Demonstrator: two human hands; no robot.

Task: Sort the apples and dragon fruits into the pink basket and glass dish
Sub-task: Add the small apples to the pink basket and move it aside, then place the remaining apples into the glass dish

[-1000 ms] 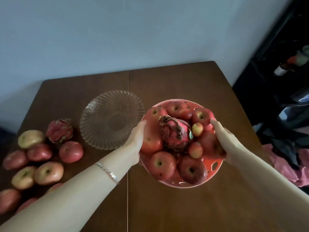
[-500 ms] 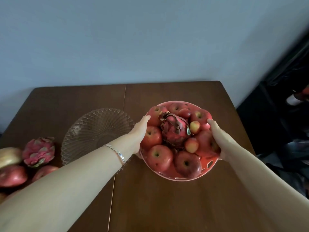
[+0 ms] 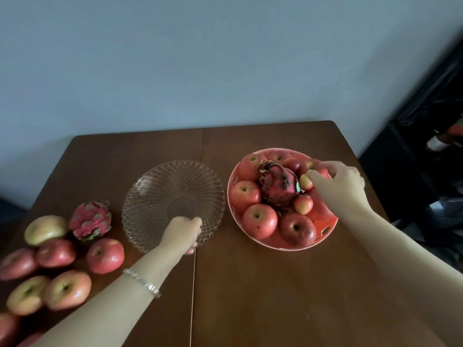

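The pink basket (image 3: 325, 227) stands on the table at right. It holds several red apples (image 3: 259, 221) and a dark dragon fruit (image 3: 278, 186) in the middle. My right hand (image 3: 338, 182), blurred, reaches into the basket's far right side with its fingers curled over a red apple (image 3: 324, 172). Left of the basket lies the glass dish (image 3: 172, 186), with nothing in it. My left hand (image 3: 184, 234) grips its near rim. A pink dragon fruit (image 3: 90, 220) and several loose apples (image 3: 105, 255) lie on the table at far left.
The brown wooden table (image 3: 250, 291) has a seam running down its middle and a wall behind it. Dark clutter (image 3: 436, 171) stands off the table's right edge. A bracelet (image 3: 141, 283) is on my left wrist.
Both hands have let go of the basket, which now rests on the table. My left hand moved left to the dish's rim. My right hand moved up over the basket's apples.
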